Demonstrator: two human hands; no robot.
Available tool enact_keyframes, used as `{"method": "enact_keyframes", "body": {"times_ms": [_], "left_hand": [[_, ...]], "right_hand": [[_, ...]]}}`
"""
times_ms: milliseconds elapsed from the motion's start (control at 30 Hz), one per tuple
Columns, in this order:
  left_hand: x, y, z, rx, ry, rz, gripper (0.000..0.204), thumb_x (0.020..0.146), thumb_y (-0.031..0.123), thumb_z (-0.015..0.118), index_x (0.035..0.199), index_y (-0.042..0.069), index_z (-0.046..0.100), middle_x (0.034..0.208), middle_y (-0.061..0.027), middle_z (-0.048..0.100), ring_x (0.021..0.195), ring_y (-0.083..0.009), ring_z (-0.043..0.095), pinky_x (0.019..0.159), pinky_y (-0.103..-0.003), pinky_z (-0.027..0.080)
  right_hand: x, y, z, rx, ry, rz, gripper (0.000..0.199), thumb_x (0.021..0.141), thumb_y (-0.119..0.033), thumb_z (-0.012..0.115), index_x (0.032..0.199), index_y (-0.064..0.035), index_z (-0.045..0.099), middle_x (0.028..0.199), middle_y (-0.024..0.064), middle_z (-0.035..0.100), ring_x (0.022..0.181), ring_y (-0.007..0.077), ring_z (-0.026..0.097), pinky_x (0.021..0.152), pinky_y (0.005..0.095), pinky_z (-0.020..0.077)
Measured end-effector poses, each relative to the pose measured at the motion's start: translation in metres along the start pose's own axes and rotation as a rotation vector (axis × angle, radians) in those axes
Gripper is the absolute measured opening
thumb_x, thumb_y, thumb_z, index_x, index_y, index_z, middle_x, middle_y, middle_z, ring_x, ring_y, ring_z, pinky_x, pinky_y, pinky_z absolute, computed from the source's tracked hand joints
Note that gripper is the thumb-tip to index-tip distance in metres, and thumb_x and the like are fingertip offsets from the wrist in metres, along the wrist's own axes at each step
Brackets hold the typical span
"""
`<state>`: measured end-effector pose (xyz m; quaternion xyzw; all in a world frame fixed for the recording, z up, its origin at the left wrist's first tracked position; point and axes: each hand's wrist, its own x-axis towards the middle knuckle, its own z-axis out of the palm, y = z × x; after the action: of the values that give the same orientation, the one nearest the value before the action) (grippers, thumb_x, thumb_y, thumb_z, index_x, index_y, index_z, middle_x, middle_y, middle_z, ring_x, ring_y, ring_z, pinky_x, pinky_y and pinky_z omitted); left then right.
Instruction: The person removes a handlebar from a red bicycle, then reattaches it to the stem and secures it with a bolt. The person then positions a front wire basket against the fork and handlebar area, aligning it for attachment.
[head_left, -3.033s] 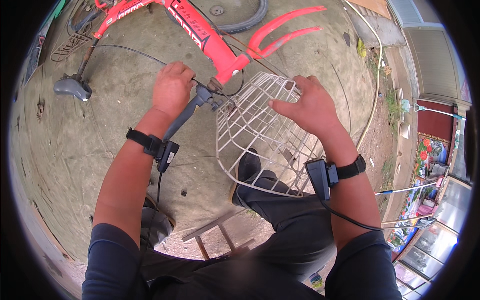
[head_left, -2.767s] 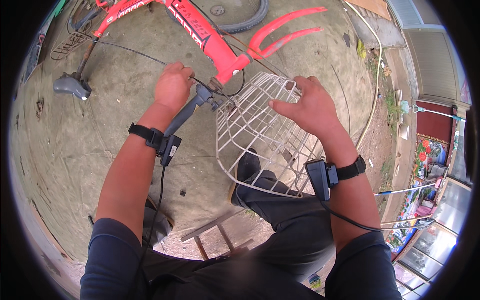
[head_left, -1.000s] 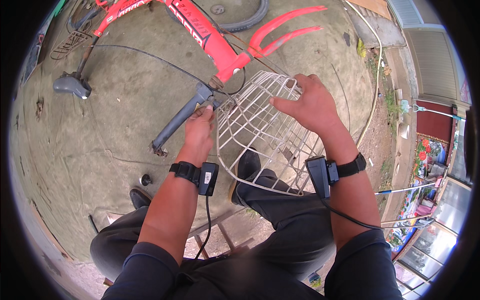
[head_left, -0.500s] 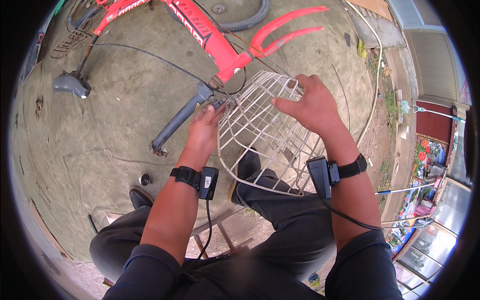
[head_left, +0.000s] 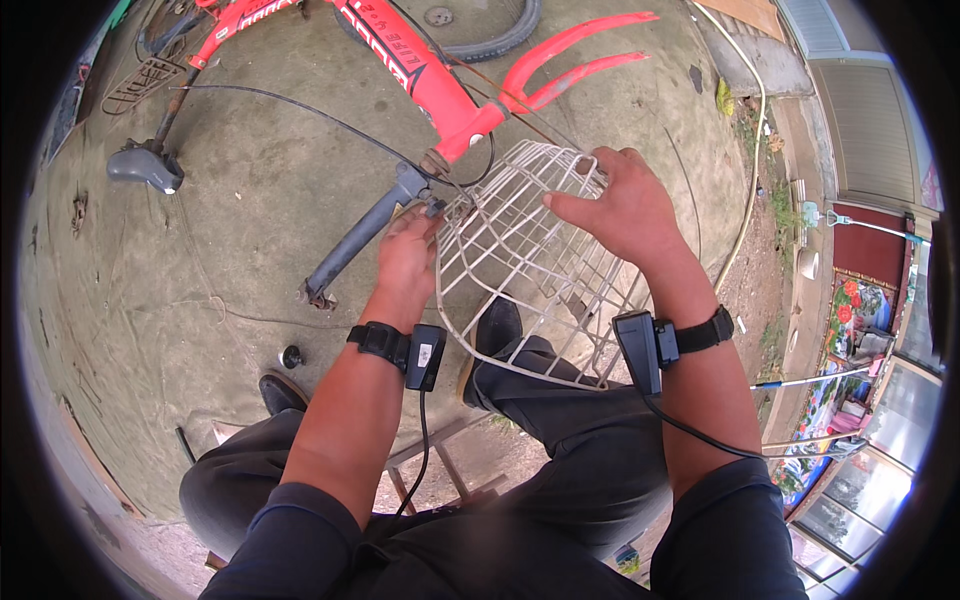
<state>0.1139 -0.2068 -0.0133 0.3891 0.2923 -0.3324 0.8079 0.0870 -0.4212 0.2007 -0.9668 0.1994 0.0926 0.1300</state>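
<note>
A cream wire basket hangs tilted above my leg. My right hand grips its far right rim, thumb over the wires and fingers round the outer side. My left hand is at the basket's left side, its fingers drawn together at a small dark part, partly covered by them; what it is I cannot make out. Just beyond those fingers lies the grey handlebar stem with a dark handlebar tube. It joins the red bicycle frame, whose red fork points right.
A black saddle rests at the left, with a pedal-like metal rack behind it. A thin black cable arcs over the concrete floor. A tyre lies at the back. A pale hose runs along the right. A small black round piece is near my left shoe.
My left hand has turned and shifted slightly at the basket's side, and less of the dark part shows by its fingers. My right hand and the basket stay nearly still.
</note>
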Motion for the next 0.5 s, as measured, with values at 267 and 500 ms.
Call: {"method": "enact_keyframes", "body": {"times_ms": [267,500], "left_hand": [[-0.002,-0.001,-0.01,-0.256,-0.255,0.013,0.044,0.104,0.015,0.05,0.141,-0.009,0.045,0.146,-0.0274,0.051,0.141,-0.0382,0.046,0.125,-0.046,0.03],[0.01,-0.009,-0.016,0.05,-0.023,-0.002,0.041,0.105,0.019,0.06,0.139,-0.001,0.051,0.138,-0.0137,0.061,0.132,-0.0272,0.054,0.113,-0.042,0.039]], "right_hand": [[0.0,0.0,0.001,-0.002,0.009,-0.002,0.065,0.072,-0.053,0.085,0.11,-0.0031,0.069,0.107,0.0206,0.062,0.099,0.0377,0.065,0.086,0.0445,0.0532],[-0.001,0.0,0.0,0.008,-0.003,0.01,0.065,0.072,-0.053,0.085,0.11,-0.0029,0.069,0.106,0.0205,0.062,0.098,0.0374,0.065,0.085,0.0443,0.0531]]}}
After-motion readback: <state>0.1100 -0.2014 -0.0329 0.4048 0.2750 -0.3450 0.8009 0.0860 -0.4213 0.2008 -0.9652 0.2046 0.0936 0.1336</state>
